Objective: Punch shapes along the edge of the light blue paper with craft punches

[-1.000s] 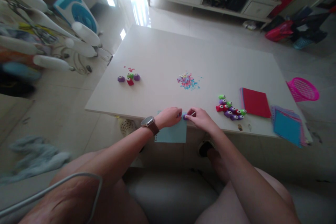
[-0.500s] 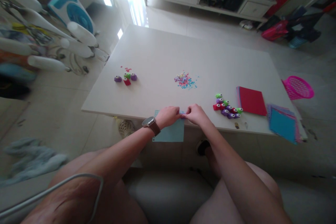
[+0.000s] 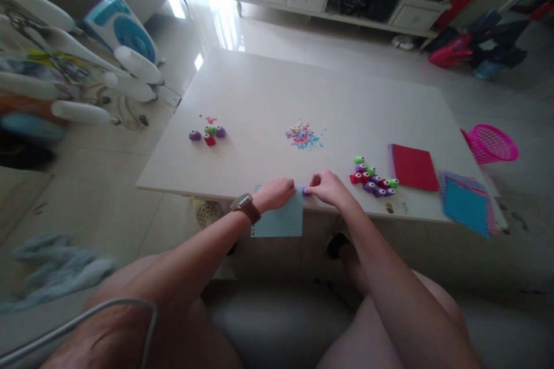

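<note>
a wide white rectangular table (image 3: pixel 277 98) fills mid-frame. at its near edge, lower centre, a light blue square paper sheet (image 3: pixel 279 220) overhangs, seemingly so a punch can slide onto its edge. the left hand (image 3: pixel 277 193), watch on wrist, pins the sheet down. the right hand (image 3: pixel 329 187) pinches a small purple paper punch (image 3: pixel 305 190) at the sheet's corner. right of it sits a cluster of coloured punches (image 3: pixel 373 179); above, a scatter of confetti (image 3: pixel 303 135).

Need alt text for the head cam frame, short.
Both hands meet at the near edge of a white table: left hand presses a light blue paper sheet, right hand holds a small purple punch at its corner. Coloured punches, confetti and paper stacks lie beyond.
</note>
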{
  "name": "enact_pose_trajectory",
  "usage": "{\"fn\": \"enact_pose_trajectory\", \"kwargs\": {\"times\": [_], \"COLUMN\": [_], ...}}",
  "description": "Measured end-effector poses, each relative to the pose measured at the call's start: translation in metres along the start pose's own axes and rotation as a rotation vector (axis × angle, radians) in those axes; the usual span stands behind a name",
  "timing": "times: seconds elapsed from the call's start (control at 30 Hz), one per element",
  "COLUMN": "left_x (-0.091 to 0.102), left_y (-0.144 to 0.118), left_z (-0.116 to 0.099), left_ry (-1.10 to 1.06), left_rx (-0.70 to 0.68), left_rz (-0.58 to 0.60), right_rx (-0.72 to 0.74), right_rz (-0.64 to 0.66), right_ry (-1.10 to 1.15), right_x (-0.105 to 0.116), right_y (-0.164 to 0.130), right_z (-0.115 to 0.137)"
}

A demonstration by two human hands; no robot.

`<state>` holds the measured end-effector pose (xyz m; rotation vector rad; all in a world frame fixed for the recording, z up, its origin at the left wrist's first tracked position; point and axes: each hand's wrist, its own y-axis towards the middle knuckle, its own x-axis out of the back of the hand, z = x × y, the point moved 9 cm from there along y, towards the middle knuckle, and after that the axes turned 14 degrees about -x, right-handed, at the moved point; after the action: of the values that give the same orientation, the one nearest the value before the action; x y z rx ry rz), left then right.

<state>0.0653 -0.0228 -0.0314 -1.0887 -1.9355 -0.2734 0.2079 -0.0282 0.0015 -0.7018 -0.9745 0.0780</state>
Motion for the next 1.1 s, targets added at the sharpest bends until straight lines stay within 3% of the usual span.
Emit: {"fn": "enact_pose_trajectory", "kwargs": {"times": [0.1,0.23,0.6,0.97,1.1], "left_x": [-0.003,-0.006,-0.005,-0.002,-0.003], "left_y": [-0.001,-0.003,-0.006,-0.008,-0.007], "left_z": [0.000,-0.002,-0.006,-0.008,-0.008], "left_ry": [0.006,0.015,0.075,0.084,0.090], "left_rx": [-0.033,-0.056,-0.071,-0.065,-0.065], "left_rz": [-0.025,-0.025,-0.020,-0.011,-0.014], "right_rx": [0.103,0.195,0.120,0.030,0.092], "right_rz": [-0.087,-0.092,-0.192,0.020,-0.165], "right_ry": [-0.060,-0.161,-0.279,-0.142,-0.074], "right_x": [0.004,-0.011,0.006,-0.017,-0.002], "right_y": [-0.006,-0.009,-0.002,-0.014,-0.011], "right_z": [0.006,0.009,-0.019,-0.001,0.001]}}
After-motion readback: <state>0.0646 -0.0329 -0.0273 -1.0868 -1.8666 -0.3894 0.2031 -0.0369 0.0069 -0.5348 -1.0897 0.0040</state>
